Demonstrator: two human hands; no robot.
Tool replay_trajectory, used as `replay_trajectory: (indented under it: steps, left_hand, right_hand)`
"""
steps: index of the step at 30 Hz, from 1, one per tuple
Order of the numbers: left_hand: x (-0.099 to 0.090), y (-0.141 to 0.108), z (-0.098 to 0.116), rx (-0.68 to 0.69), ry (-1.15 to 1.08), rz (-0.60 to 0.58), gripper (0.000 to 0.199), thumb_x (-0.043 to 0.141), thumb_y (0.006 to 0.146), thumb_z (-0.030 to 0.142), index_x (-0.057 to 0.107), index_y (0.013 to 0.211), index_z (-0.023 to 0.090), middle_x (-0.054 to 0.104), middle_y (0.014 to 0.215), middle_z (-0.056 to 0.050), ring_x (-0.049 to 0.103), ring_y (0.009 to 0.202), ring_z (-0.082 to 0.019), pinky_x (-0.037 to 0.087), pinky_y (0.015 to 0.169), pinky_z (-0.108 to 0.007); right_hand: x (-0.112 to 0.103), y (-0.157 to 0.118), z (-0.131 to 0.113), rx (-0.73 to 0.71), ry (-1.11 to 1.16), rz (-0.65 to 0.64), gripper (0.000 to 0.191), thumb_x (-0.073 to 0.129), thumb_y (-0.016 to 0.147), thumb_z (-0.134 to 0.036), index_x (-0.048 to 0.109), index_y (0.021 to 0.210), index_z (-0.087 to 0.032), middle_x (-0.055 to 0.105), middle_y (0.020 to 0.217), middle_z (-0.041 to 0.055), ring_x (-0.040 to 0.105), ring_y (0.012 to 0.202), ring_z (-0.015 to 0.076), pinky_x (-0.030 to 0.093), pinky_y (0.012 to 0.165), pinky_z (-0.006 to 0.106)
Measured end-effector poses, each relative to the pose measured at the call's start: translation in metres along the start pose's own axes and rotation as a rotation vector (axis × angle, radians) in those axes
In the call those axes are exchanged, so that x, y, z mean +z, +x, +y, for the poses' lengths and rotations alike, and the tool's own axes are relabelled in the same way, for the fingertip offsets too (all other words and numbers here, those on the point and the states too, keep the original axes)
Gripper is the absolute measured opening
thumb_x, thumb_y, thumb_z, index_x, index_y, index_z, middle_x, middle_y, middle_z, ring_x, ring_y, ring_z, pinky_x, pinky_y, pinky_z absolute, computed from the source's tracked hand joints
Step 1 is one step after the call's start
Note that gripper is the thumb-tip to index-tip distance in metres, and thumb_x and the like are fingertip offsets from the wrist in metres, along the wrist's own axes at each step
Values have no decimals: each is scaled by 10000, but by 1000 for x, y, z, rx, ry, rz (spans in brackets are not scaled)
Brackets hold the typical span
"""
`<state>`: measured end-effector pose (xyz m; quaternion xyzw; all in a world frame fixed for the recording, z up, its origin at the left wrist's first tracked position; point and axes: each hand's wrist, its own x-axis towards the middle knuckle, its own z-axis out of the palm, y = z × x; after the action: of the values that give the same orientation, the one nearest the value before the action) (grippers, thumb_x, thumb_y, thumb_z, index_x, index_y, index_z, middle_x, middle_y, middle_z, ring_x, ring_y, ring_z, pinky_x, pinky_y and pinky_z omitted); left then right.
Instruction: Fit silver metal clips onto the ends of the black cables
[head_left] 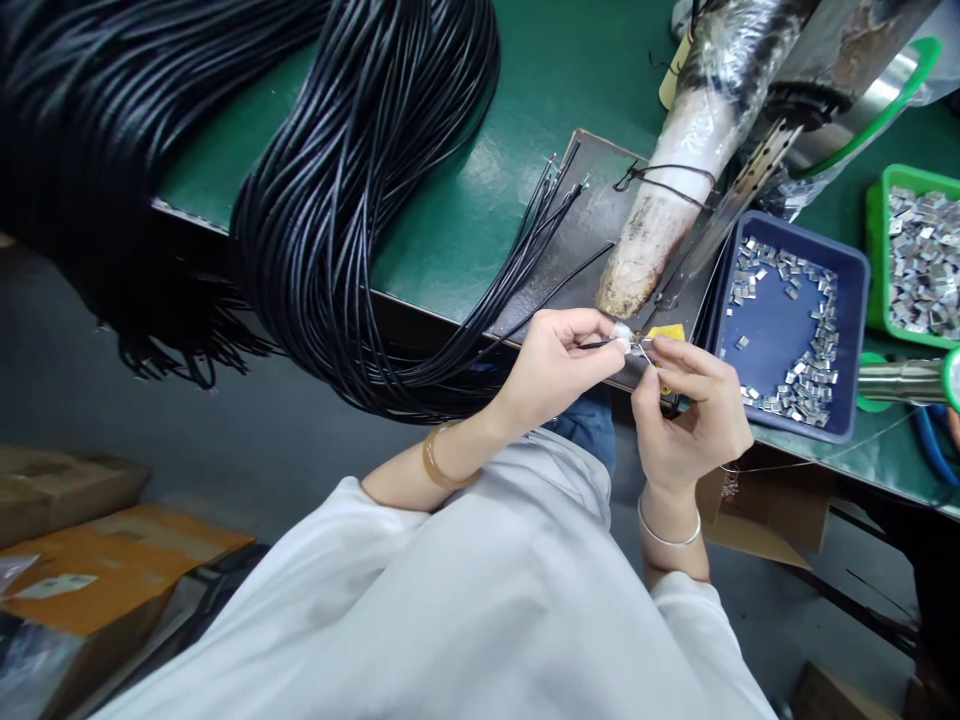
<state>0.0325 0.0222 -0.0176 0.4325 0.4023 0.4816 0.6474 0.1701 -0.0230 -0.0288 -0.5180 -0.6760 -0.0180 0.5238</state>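
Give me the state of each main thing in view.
Left hand: pinching black cable
Right hand: pinching thin strand
Cable bunches: looped over table edge
Blue tray: partly filled, metal pieces loose
Green bin: visible part well filled with pieces
Pipe: tilted, upper part plastic-wrapped

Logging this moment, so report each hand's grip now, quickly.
Left hand: closed, pinching a thin black round cable.
Right hand: closed, pinching a thin pale wire; its material cannot be told.
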Motion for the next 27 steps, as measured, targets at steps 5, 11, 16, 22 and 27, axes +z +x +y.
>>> replay_trajectory:
  steps: [5,11,16,22,27]
  left_hand:
    - [1,-2,2,-6,18,23,89,708,730,209,706,726,120,665,667,-7,575,613,-90,476,578,-194]
    - [0,-1,5,7,-12,15,89,706,729,200,700,692,119,635,616,16,538,567,-63,457,557,-174]
    - [-3,0,2,-30,13,-1,76,716,718,194,720,719,118,697,692,-19,600,627,-92,494,596,-193]
    - [-3,-1,1,-27,65,-5,89,714,731,204,717,735,116,678,679,-23,562,577,-84,462,546,-192]
    - [0,-3,1,8,56,26,89,705,726,202,698,717,114,570,577,20,399,475,-38,320,444,-170]
  right_hand:
    - [-5,5,-3,6,-33,-53,200,699,820,-88,645,937,-241,754,1064,23,744,936,205,653,804,383]
    - [-5,7,-7,10,-1,-68,216,700,802,-61,642,920,-232,748,1091,30,740,974,208,665,813,384]
    - [-3,5,-6,49,51,-55,174,690,811,-82,608,884,-217,754,1064,43,749,926,191,676,768,367]
    - [-4,4,-3,62,14,-51,164,701,822,-91,645,904,-222,763,1004,28,752,888,189,662,778,365]
    - [-5,7,-5,44,-20,-52,198,719,805,-72,676,910,-233,762,1010,19,750,909,194,659,798,362]
